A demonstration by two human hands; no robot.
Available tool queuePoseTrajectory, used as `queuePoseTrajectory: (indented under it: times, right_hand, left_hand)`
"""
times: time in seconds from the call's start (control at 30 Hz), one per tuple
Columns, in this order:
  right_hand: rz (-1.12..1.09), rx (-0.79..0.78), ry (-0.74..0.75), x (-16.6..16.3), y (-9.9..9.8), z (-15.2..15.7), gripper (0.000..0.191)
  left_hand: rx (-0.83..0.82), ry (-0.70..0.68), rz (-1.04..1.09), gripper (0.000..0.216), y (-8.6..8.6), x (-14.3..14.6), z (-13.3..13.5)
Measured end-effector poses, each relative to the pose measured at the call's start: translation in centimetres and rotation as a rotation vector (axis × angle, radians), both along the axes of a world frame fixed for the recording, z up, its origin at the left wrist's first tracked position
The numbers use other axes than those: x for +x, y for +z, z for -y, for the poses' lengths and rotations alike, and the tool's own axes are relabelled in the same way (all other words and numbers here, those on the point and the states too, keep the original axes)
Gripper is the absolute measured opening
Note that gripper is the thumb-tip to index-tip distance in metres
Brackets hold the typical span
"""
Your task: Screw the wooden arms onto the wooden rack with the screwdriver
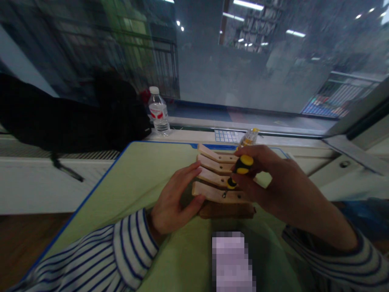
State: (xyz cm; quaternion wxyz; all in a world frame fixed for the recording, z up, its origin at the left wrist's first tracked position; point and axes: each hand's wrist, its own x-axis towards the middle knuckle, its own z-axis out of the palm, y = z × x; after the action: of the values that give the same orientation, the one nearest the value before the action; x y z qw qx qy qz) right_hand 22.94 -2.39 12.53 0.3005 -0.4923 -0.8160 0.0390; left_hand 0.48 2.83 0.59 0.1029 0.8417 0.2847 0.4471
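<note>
A small wooden assembly (209, 177) with several parallel angled slats, each with dark holes, sits on the table in front of me. My left hand (179, 198) grips the left ends of the slats, thumb at the nearest slat and fingers farther back. Over the slats' right part, my right hand (270, 178) holds a short yellow and black screwdriver (244, 164) by its handle. The screwdriver's tip points down at a hole in the nearest slat. Below that slat lies a brown wooden piece (226, 211); whether it is joined to the slats I cannot tell.
A pale green table (130, 178) with a blue edge stands against the windowsill. On the sill are a water bottle (159, 115), a clear yellow-capped container (249, 138) and a black bag (100, 109). A blurred-out phone-like rectangle (232, 259) lies near me.
</note>
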Motion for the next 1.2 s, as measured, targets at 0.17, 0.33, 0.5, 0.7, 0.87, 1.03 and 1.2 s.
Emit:
queuePoseTrajectory:
  times: [0.17, 0.33, 0.5, 0.7, 0.87, 1.03, 1.2]
  right_hand:
    - [-0.008, -0.005, 0.012, -0.13, 0.05, -0.06, 0.027]
    - [0.004, 0.018, 0.009, -0.16, 0.03, -0.05, 0.026]
    - [0.010, 0.027, 0.023, -0.18, 0.07, -0.10, 0.022]
    - [0.046, 0.045, 0.011, -0.16, 0.11, -0.13, 0.021]
    - [0.031, 0.021, -0.001, -0.18, 0.05, -0.08, 0.023]
    - [0.027, 0.016, -0.027, -0.13, -0.02, -0.22, 0.023]
    - [0.022, 0.012, -0.027, -0.08, -0.07, -0.28, 0.024]
  left_hand:
    - [0.005, 0.003, -0.001, 0.055, 0.01, 0.03, -0.01]
    - [0.006, -0.010, 0.009, 0.056, -0.20, 0.00, -0.09]
    - [0.008, -0.004, 0.005, 0.055, -0.05, 0.06, -0.03]
    - [0.012, -0.002, 0.003, 0.053, 0.00, 0.07, -0.02]
    - [0.011, -0.004, -0.003, 0.053, -0.20, -0.05, -0.14]
    - [0.010, -0.012, -0.003, 0.054, -0.20, -0.12, -0.15]
    - [0.006, -0.018, 0.004, 0.054, -0.15, -0.06, -0.15]
